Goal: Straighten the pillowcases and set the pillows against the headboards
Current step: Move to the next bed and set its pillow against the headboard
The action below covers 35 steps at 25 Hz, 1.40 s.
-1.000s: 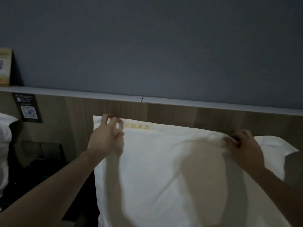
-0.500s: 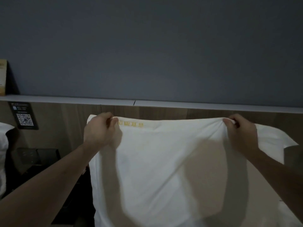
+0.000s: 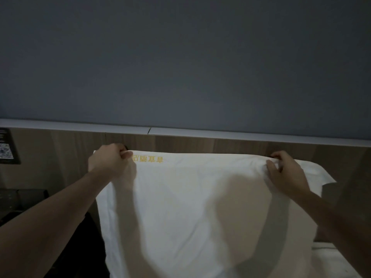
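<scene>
The pillow (image 3: 200, 207) is cut off by the bottom edge, and its far side is hidden against the headboard (image 3: 200, 144). The yellow text (image 3: 147, 158) is upside down and too blurred to read. The sign (image 3: 7, 146) is cut by the left edge, and the fingertips of the left hand (image 3: 109, 161) are hidden behind the pillow's top edge.

Smooth white cloth pillowcase (image 3: 190, 207), matt wood-grain headboard (image 3: 200, 144), matt grey wall (image 3: 180, 67).
</scene>
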Available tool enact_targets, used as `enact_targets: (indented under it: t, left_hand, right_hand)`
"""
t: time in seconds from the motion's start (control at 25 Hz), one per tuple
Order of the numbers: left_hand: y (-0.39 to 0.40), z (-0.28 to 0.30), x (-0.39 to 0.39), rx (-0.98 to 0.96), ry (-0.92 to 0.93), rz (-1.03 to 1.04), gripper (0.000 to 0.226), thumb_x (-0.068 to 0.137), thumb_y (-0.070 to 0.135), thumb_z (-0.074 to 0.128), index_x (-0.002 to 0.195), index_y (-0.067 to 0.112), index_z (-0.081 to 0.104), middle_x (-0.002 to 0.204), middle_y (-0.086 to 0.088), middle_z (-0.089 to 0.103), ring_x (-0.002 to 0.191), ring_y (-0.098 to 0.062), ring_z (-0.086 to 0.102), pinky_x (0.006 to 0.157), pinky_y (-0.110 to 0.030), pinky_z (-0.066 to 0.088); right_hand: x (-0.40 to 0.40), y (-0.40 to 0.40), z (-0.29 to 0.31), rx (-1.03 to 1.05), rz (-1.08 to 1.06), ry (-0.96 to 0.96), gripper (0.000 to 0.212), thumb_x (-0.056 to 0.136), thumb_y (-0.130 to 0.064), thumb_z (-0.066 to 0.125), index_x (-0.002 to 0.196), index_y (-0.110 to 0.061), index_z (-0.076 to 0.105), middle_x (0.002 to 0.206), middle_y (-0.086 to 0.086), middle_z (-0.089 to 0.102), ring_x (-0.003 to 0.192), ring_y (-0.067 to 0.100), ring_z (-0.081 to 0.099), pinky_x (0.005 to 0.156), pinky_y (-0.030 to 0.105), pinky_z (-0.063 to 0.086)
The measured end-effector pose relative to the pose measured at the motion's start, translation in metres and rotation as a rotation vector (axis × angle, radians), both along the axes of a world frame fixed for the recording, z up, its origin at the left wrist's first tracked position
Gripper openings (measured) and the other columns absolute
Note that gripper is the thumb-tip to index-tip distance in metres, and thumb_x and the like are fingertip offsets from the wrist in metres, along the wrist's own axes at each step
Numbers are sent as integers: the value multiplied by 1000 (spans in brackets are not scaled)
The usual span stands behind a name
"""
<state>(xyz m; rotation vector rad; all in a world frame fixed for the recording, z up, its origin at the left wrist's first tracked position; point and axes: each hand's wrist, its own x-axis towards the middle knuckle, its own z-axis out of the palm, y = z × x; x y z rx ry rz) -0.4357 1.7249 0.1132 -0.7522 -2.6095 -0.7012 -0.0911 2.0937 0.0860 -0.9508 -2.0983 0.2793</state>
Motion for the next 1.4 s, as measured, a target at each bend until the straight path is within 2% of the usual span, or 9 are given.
enact_targets:
  t: [0.2, 0.4, 0.6, 0.84, 0.96, 1.04, 1.16, 1.28, 1.4]
  left_hand:
    - [-1, 2, -4, 5, 5, -9, 30, 100, 49, 53, 100, 29, 75, 79, -2, 66, 72, -26, 57, 67, -33, 47]
    - [4, 7, -1, 243, 110, 61, 22, 96, 37, 56, 97, 23, 73, 93, -13, 74, 88, -41, 68, 74, -39, 49]
    - [-1, 5, -5, 100, 95, 56, 25, 96, 36, 50, 93, 24, 72, 92, -10, 74, 84, -37, 69, 72, -38, 54]
    - [-8, 4, -9, 280, 159, 99, 24, 96, 34, 52, 90, 19, 69, 90, -12, 71, 83, -41, 66, 71, -39, 47]
    - [-4, 0, -15, 303, 64, 157, 24, 95, 34, 50, 90, 18, 67, 89, -13, 72, 80, -39, 65, 70, -38, 47]
    - [-9, 0, -16, 248, 48, 145, 24, 95, 38, 52, 95, 19, 67, 89, -11, 73, 82, -39, 67, 70, -39, 51]
    - [-24, 1, -14, 308, 34, 138, 24, 94, 41, 63, 106, 20, 59, 92, -5, 71, 87, -37, 68, 73, -41, 52]
    - [-35, -10, 0, 375, 71, 55, 30, 93, 41, 66, 113, 23, 54, 113, -4, 65, 95, -34, 67, 78, -45, 54]
    - [-34, -42, 19, 230, 198, -166, 37, 95, 41, 62, 124, 18, 57, 130, -7, 53, 109, -34, 60, 86, -48, 53]
  right_hand:
    - [58, 36, -2, 14, -177, -164, 39, 90, -48, 34, 84, -16, 54, 87, 13, 63, 87, 41, 66, 70, 41, 47]
    - [52, 36, 29, -9, -263, 209, 27, 98, -35, 53, 86, -12, 59, 82, 16, 68, 81, 42, 66, 74, 42, 52]
    - [35, 43, 22, -144, -264, -11, 27, 95, -38, 61, 97, -13, 73, 98, 23, 76, 96, 45, 71, 83, 45, 56]
    - [36, 31, 21, -53, -179, 258, 30, 99, -33, 51, 80, -11, 59, 76, 11, 65, 74, 38, 61, 73, 41, 52]
    - [27, 28, 6, -12, -142, 185, 37, 96, -40, 49, 72, -12, 51, 70, 9, 61, 71, 37, 59, 65, 38, 45]
    - [18, 35, -2, -23, -143, 137, 38, 91, -45, 47, 77, -11, 58, 83, 16, 65, 81, 42, 64, 70, 41, 49]
    - [2, 28, -3, -15, -155, 227, 35, 84, -37, 55, 106, -12, 68, 118, 18, 60, 108, 41, 60, 96, 46, 48]
    - [-15, -6, -14, 229, -65, 263, 41, 84, -26, 67, 121, -9, 65, 137, 16, 54, 127, 35, 50, 111, 46, 36]
    - [-34, -46, -38, 414, 110, 106, 43, 94, -34, 61, 130, -11, 65, 145, 15, 56, 138, 34, 48, 116, 48, 33]
